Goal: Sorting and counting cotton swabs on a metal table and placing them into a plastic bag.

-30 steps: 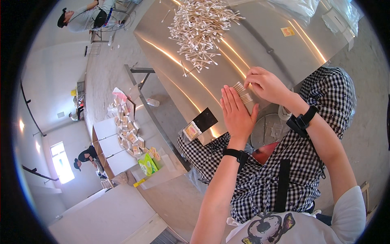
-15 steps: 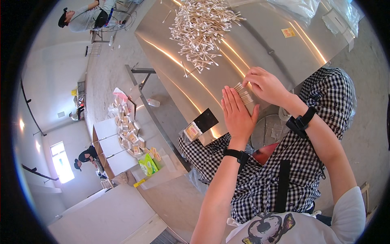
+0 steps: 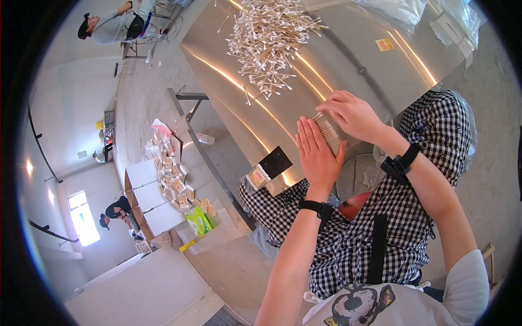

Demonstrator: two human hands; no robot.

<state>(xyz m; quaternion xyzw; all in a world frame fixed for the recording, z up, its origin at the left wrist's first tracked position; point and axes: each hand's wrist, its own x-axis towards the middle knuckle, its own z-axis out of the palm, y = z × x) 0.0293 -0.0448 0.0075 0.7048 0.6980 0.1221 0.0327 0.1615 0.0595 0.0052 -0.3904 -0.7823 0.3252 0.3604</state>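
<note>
Two bare hands at one row of cotton swabs (image 3: 328,130). Left hand (image 3: 318,155): flat, palm down, fingers close together, thumb held out to the right. Right hand (image 3: 354,115): bent at the knuckles, fingertips drawn in at the far end of the row. Looks like a pinch on a swab end; the fingers overlap too much to be certain.

Row's place: just right of the left index finger, in the gap between it and the thumb; how far it runs under the palm, cannot tell. Swabs side by side, nearly parallel, on the metal surface (image 3: 359,81). Loose pile of swabs (image 3: 272,43): well ahead of the left hand and somewhat to its left. Swab pack (image 3: 258,176) and a flat black piece (image 3: 275,161) touching it: left of the left hand, apart from it.

On doing this well, my judgement: left hand better as a fence than a press, weight light, so sticks neither roll nor ride up. Right fingertips best nudging by the ends, one or two swabs at a time, tips brought level. A hard shove would probably buckle the row. Metal looks slick; short strokes seem safer.
</note>
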